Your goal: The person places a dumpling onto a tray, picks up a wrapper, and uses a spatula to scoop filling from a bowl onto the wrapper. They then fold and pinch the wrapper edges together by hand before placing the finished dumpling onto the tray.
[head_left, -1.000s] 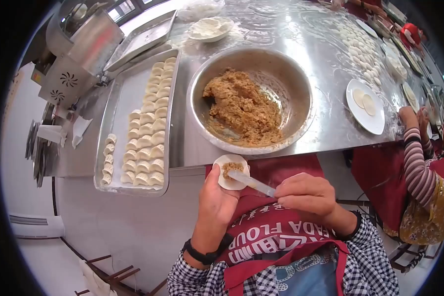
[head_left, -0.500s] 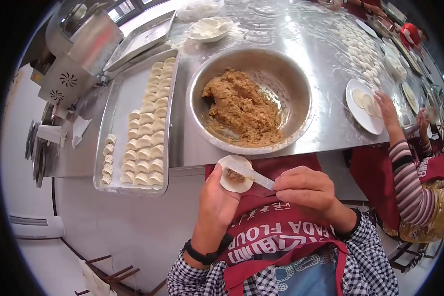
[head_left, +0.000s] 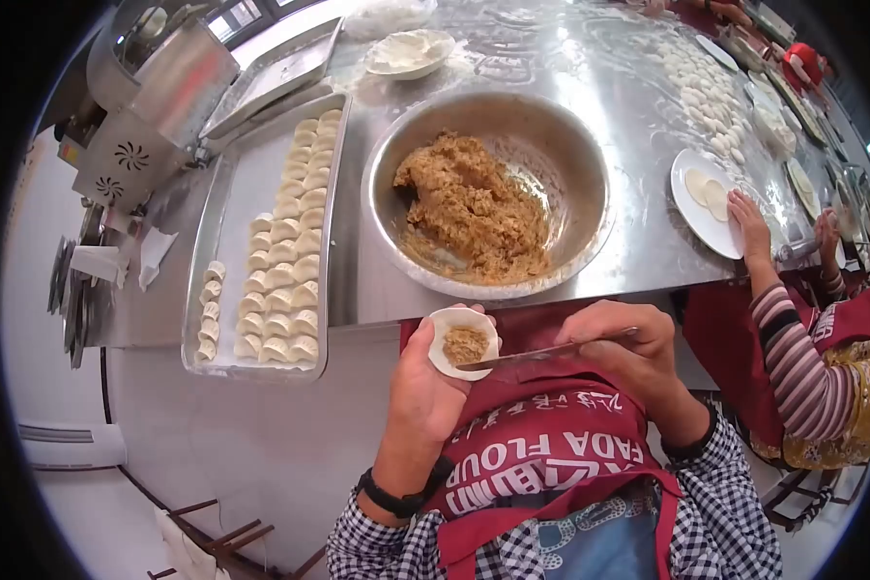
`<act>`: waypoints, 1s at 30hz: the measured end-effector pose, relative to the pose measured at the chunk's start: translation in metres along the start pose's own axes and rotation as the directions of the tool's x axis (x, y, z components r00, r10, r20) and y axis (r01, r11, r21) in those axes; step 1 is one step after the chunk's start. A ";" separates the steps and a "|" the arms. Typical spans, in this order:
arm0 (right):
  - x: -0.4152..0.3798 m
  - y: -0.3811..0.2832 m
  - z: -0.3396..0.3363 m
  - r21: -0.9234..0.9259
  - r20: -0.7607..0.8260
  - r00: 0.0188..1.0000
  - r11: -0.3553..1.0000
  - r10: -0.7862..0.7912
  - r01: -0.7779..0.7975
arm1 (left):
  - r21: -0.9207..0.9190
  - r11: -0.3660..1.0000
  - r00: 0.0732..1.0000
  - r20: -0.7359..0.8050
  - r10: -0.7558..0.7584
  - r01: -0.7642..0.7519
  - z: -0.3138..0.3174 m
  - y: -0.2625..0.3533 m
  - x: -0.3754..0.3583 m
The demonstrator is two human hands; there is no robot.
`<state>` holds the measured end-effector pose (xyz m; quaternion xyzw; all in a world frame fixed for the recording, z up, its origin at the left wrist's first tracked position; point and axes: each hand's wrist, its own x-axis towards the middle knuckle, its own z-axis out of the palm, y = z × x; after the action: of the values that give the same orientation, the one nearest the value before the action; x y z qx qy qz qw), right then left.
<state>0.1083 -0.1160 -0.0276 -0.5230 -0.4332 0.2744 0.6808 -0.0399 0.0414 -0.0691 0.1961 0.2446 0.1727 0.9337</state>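
Filled round white dough wrapper held in the left grip; slim, flat, greyish spreading tool held in the right grip

The left grip, a bare hand, is closed on the wrapper, thumb along one side, fingertips showing behind the far rim. The wrapper faces upward, just off the worktop's near edge. A brown minced filling sits at its centre. The right grip, also bare, is closed on the tool, which is seen nearly edge-on. Its tip lies across the wrapper's near side, by the filling; whether it presses on either cannot be told.

Beyond the hands, a wide, round, silvery metal bowl stands on the flour-dusted metal worktop, holding a heap of brown mince. Left of it lies a long rectangular metal tray with pale crescent dumplings in close rows, plus a short line along its left side. Right of the bowl, a co-worker's hand touches a white plate carrying pale dough discs.
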 end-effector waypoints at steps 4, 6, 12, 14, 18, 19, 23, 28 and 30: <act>0.003 0.006 0.004 0.062 -0.086 0.986 0.989 0.142 -0.137 | 0.031 0.999 1.000 0.014 -0.013 0.013 0.001 -0.001 -0.001; 0.004 0.008 0.003 0.142 -0.123 0.970 0.971 0.211 -0.193 | 0.039 0.999 1.000 0.015 -0.008 0.007 0.001 -0.001 -0.002; 0.012 -0.002 -0.023 0.167 -0.323 0.929 0.977 0.179 -0.130 | 0.044 0.999 1.000 0.025 0.016 -0.017 -0.004 0.000 -0.001; 0.024 -0.003 -0.032 -0.063 -0.341 0.940 0.998 0.001 -0.024 | 0.057 0.998 0.999 0.033 -0.003 0.001 -0.002 -0.001 0.000; 0.053 0.006 -0.051 -0.540 -0.126 0.940 0.817 -0.316 0.203 | 0.094 0.995 0.999 0.004 -0.035 0.034 0.007 -0.001 -0.004; 0.058 0.009 -0.054 -0.618 -0.027 0.943 0.747 -0.331 0.245 | 0.128 0.991 1.000 0.007 -0.031 0.030 0.009 -0.001 -0.004; 0.069 0.015 -0.054 -0.668 0.184 0.943 0.668 -0.278 0.327 | 0.133 0.990 0.998 0.040 -0.048 0.042 0.017 0.000 -0.007; 0.066 0.018 -0.061 -0.707 0.283 0.937 0.615 -0.206 0.349 | 0.148 0.988 0.996 0.075 -0.052 0.040 0.027 0.002 -0.009; 0.064 0.023 -0.065 -0.712 0.324 0.929 0.602 -0.177 0.363 | 0.132 0.990 0.995 0.079 -0.058 0.047 0.030 0.002 -0.008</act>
<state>0.1975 -0.0875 -0.0355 -0.6538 -0.6548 0.0162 0.3788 -0.0317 0.0313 -0.0411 0.2571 0.2215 0.1234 0.9325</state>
